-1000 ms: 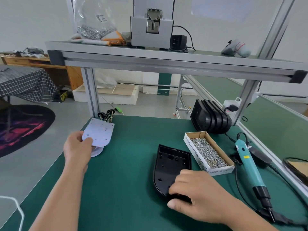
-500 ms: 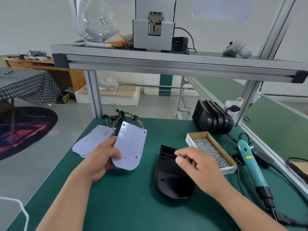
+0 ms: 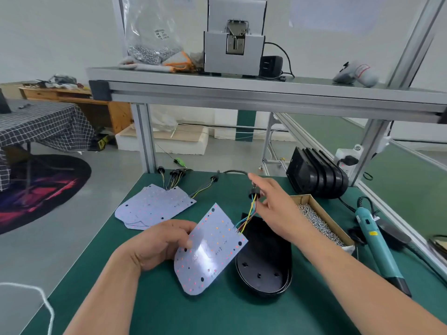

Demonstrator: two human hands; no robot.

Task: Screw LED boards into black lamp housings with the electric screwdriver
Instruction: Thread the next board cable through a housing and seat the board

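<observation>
The left hand (image 3: 159, 243) grips an LED board (image 3: 210, 250) by its left edge, thumb on the lit face and fingers (image 3: 180, 226) curled around the rim. It holds the board tilted above the green desk (image 3: 169, 310), with the rounded end nearest the person. From the board's far right corner a wire lead (image 3: 249, 213) of coloured strands rises to a black grommet. The right hand (image 3: 278, 209) reaches across and pinches that lead at the grommet between thumb and curled fingers, with the index finger stretched out beyond it. Under the right forearm, just beside the held board, a black lamp housing (image 3: 263, 262) lies open side up on the desk, with nothing in it. A stack of LED boards (image 3: 152, 206) lies farther back on the left, leads trailing toward the desk's far edge. To the right of the housing is a cardboard box of screws (image 3: 321, 221), and beyond it the teal electric screwdriver (image 3: 377, 245) lies on the desk near the right edge, touched by neither hand. A row of black housings (image 3: 316, 175) stands on edge at the back right. On the shelf (image 3: 242, 93) above sit a grey screw feeder (image 3: 233, 54) and a clear bag of screws (image 3: 150, 37).
</observation>
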